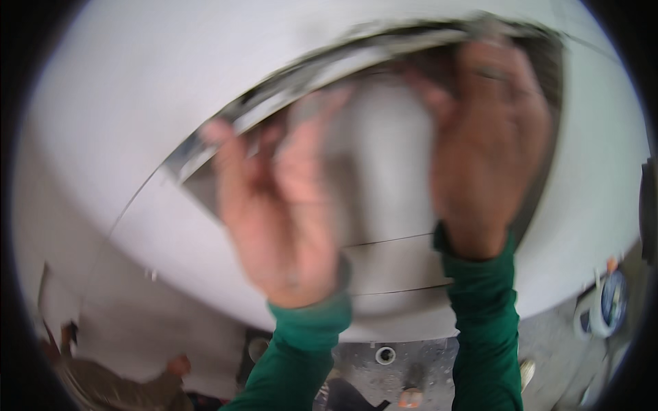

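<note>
My left hand, palm toward me, is raised in front of a smooth white panelled surface with thin joint lines. Its blurred fingers are spread near a pale strip with a ragged grey edge. That strip borders a dark four-sided area; I cannot tell if this is an opening or a plate. My right hand shows its back, fingers stretched up to the ragged edge and thumb apart. A blurred whitish shape lies between the hands. Neither hand visibly holds anything. Green sleeves cover both forearms.
Another person in a brownish top is at the lower left. A white bucket with something blue in it stands at the lower right. Below me, a small white round thing sits on the grey floor.
</note>
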Available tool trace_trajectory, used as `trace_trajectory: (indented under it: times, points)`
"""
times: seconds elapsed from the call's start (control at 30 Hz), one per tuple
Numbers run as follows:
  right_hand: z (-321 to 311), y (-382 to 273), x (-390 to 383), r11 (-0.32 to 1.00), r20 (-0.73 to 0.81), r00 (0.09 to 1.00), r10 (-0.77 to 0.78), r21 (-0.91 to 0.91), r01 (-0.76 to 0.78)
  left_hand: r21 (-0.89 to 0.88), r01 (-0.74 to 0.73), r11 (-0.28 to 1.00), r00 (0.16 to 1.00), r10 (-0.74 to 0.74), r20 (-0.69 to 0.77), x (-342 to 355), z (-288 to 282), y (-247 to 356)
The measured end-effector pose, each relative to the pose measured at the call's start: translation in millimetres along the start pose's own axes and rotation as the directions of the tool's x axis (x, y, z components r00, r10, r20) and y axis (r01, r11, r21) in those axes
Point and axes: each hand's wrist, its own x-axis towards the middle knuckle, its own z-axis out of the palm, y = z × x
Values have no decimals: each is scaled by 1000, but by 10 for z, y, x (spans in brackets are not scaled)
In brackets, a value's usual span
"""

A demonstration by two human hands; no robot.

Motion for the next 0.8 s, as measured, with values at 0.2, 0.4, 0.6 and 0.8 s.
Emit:
trace_trajectory:
  times: [0.2,0.4,0.6,0.8]
  points:
    - [86,-31,-21,999,25,1000,5,34,-6,131,-62,989,995,71,-63,-34,-11,-108]
    - [201,-42,-1,959,-16,995,100,266,-92,94,-113,989,993,116,-20,29,-70,-140]
    - [312,-75,-55,962,-76,989,123,254,-100,122,-120,985,992,123,-18,48,-26,-16]
    - [332,-60,-78,933,-91,987,135,346,-96,170,-114,979,990,127,-67,9,13,68]
